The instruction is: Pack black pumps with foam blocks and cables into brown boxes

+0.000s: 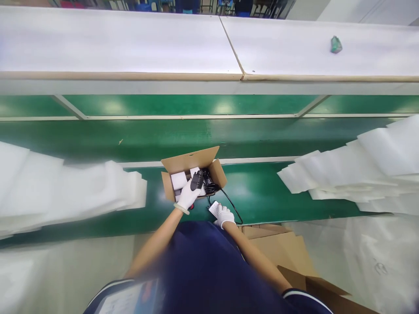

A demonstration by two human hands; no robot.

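Observation:
An opened cardboard box (190, 160) sits with its flaps up on the green surface in front of me. My left hand (186, 196), in a white glove, reaches over its near side and is closed on a small black device (197, 180). White blocks (178, 180) and a bundle of black cable (211, 187) lie inside the box. To the right of the box, my gloved right hand (224, 215) grips a small piece with a white printed face (214, 209). A black cord (234, 206) runs from the box past that hand.
Stacked white foam sheets (98, 185) lie at the left, with more foam sheets (356, 165) at the right. A raised white shelf (147, 43) crosses the far side, bearing a small green object (335, 45). Flattened cardboard (281, 248) is below on the right.

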